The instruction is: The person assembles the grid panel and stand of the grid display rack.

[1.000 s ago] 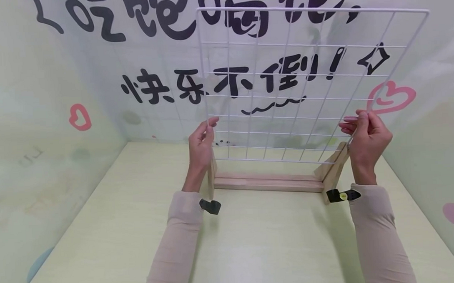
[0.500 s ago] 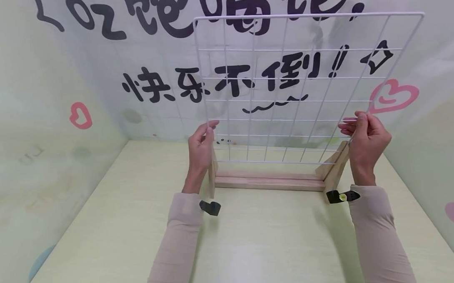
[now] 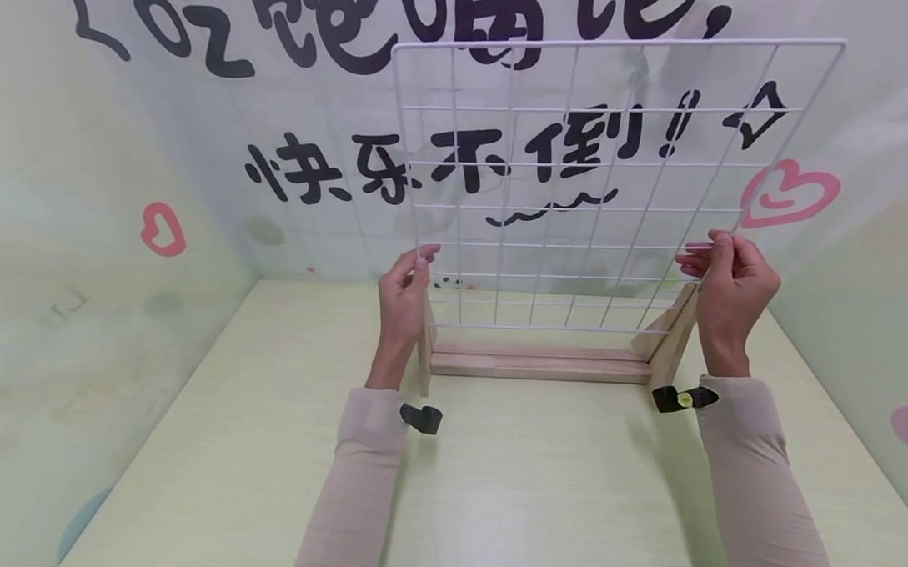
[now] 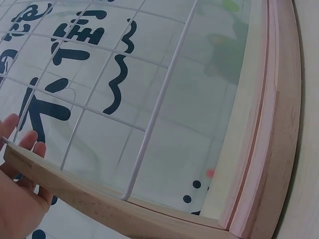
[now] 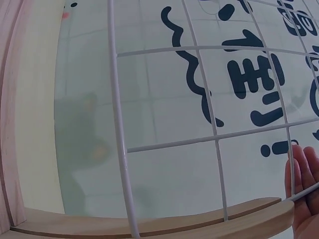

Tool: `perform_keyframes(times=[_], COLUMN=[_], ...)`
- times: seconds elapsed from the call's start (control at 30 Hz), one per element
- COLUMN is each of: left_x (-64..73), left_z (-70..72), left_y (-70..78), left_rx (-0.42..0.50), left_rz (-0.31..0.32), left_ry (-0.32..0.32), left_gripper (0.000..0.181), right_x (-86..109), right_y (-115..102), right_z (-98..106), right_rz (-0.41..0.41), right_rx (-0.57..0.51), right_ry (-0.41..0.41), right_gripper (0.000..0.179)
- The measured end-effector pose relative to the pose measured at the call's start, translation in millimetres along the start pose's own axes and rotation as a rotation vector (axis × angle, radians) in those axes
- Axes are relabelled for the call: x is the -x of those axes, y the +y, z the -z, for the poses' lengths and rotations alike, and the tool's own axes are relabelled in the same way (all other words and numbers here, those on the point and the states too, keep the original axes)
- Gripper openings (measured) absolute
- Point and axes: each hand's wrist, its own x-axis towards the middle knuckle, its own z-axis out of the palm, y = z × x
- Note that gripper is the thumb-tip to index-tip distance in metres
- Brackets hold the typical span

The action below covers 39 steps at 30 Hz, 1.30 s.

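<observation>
A white wire grid panel stands upright between the two side pieces of a wooden stand. My left hand pinches the panel's left edge just above the left side piece, thumb facing me. Opposite, my right hand pinches the right edge above the other side piece. In the left wrist view, the panel's bottom wire ends at the grooved side piece, apart from the pinkish crossbar. The right wrist view shows a matching grooved side piece and fingers at its tip.
The stand rests on a pale wood-grain table. Behind it rises a whitish wall sheet with black lettering and a pink heart. Side sheets border the table left and right. Dark wrist cameras sit at both cuffs.
The grid panel has come down a little between the side pieces, its top edge most clearly lower. Both hands keep their hold, the right one moving slightly down. The head view has shifted slightly.
</observation>
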Motion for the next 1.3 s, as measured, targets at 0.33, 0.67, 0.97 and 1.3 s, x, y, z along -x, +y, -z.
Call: perform_keyframes(times=[0.33,0.67,0.97,1.3], left_x=[0.8,2.8,3.1,3.9], left_z=[-1.3,-1.2,-0.7,0.0], left_y=[-1.0,-3.2,-2.4,-4.3], left_rx=[0.003,0.012,-0.003,-0.005], left_rz=[0.013,-0.001,-0.003,0.005], left_ry=[0.017,0.022,0.032,0.021], left_gripper=[0.028,0.031,0.029,0.028], right_x=[1.1,3.6,5.5,8.0], right_y=[9.8,12.7,16.6,21.2], right_z=[4.3,6.1,6.0,8.7], right_rz=[-0.009,0.015,0.016,0.013], right_rx=[-0.013,-0.022,0.021,0.202], right_ry=[-0.015,-0.017,-0.012,0.017], right_gripper=[0.020,0.019,0.018,0.021])
